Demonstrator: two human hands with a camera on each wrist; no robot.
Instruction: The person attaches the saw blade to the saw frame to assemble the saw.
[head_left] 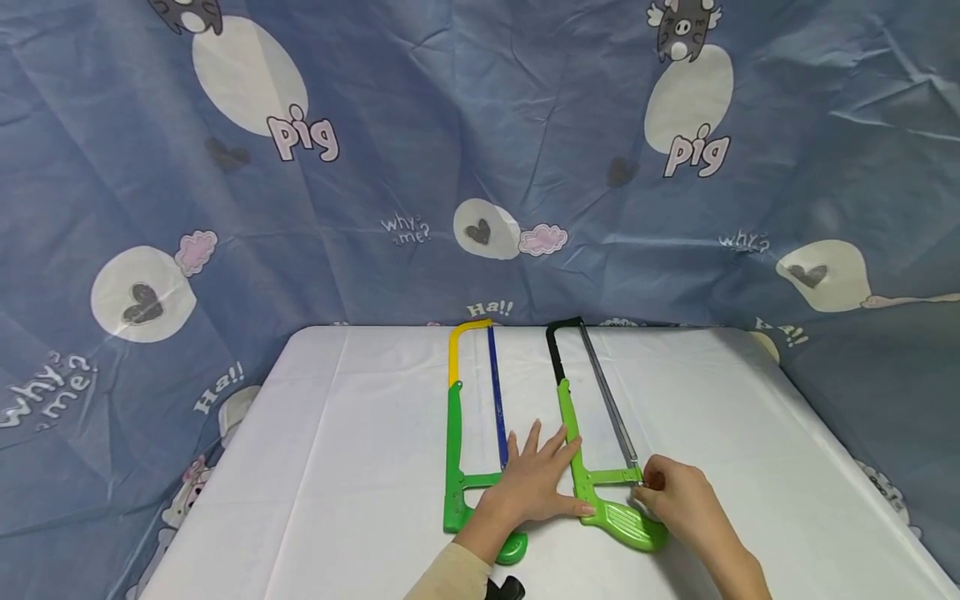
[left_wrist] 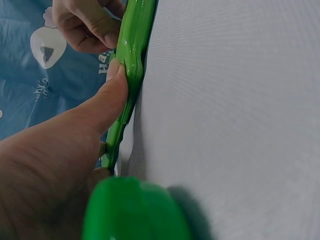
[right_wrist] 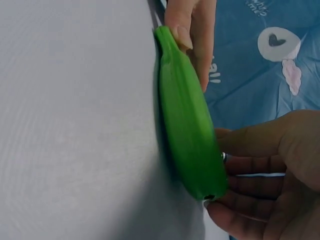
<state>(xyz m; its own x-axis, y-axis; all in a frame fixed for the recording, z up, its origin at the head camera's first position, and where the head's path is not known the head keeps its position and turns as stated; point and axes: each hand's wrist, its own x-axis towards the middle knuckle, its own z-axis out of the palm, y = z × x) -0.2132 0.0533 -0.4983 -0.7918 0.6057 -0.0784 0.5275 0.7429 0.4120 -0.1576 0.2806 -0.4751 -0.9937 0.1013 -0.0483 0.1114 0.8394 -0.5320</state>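
A light green hacksaw (head_left: 626, 525) with a black front bow and a grey blade (head_left: 609, 398) lies flat on the white table. My left hand (head_left: 528, 483) rests on its frame with fingers spread; its thumb presses near the handle, as the left wrist view also shows. At the handle end of the blade, my right hand (head_left: 678, 496) pinches the small metal tension screw, mostly hidden by the fingers. A bit of shiny metal (right_wrist: 224, 157) shows by those fingers in the right wrist view. Left of it lies a second hacksaw (head_left: 453, 433), green and yellow with a blue blade, partly under my left forearm.
A black object (head_left: 506, 588) shows at the bottom edge, below the green handle; its kind is unclear. The white tabletop (head_left: 367, 467) extends to both sides. Behind it hangs a blue printed cloth (head_left: 420, 158).
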